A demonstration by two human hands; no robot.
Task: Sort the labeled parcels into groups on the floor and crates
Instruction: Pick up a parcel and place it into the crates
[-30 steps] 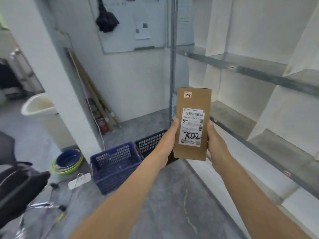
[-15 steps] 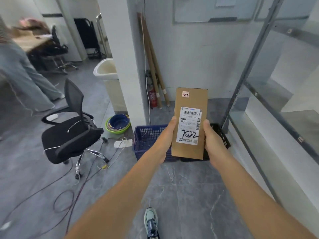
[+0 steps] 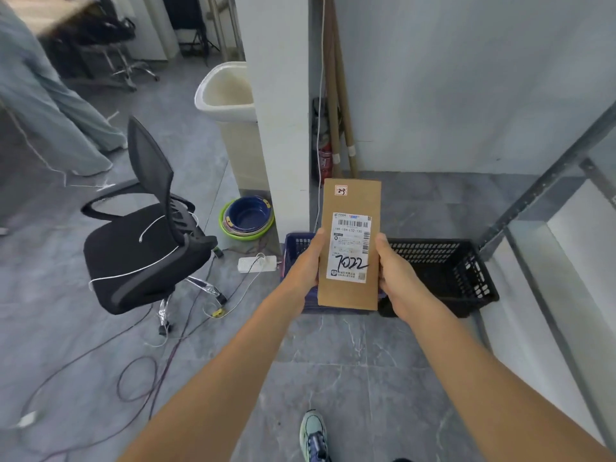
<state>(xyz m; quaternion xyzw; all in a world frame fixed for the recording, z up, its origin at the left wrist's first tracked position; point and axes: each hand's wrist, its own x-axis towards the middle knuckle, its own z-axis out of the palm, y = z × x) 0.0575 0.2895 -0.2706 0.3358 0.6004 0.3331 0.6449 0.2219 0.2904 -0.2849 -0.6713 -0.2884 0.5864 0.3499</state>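
Note:
I hold a tall brown cardboard parcel [image 3: 353, 201] upright in front of me, its white shipping label facing me with "7022" handwritten on it. My left hand [image 3: 306, 261] grips its left edge and my right hand [image 3: 396, 278] grips its right edge. Behind the parcel on the floor stand two crates: a blue crate [image 3: 295, 243], mostly hidden by my left hand and the parcel, and a black crate [image 3: 443, 268] to its right, which looks empty.
A black office chair [image 3: 143, 241] stands at left with cables trailing across the grey floor. Stacked basins [image 3: 248, 216] and a power strip [image 3: 256, 263] lie by the white pillar [image 3: 280, 111]. A metal shelf frame [image 3: 546, 195] runs along the right. Another person's legs [image 3: 50, 105] are at far left.
The view has swung left and down from the shelves to the floor. The parcel stays in both hands, now over the two crates, which appear closer.

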